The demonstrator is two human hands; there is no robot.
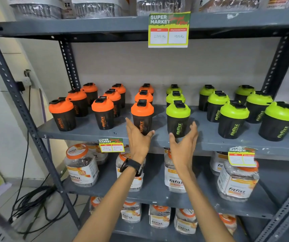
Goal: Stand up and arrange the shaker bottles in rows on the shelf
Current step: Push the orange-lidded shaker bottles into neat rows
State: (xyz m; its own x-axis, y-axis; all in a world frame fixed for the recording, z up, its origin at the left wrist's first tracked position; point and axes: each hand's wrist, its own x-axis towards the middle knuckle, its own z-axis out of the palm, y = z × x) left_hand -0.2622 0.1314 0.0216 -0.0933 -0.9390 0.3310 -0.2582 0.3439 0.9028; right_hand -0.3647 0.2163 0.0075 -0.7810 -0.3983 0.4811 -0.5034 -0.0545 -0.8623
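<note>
Spread hands (138, 138) (183, 142) – upright front bottles (177, 119) just beyond

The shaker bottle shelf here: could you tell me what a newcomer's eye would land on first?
First, the shaker bottles standing in rows on the grey shelf: orange-lidded bottles fill its left half, green-lidded bottles its right. Next, two open hands at the front edge, the left hand by the front orange bottle, the right hand by the front green bottle. Above hangs a yellow price tag.
</note>
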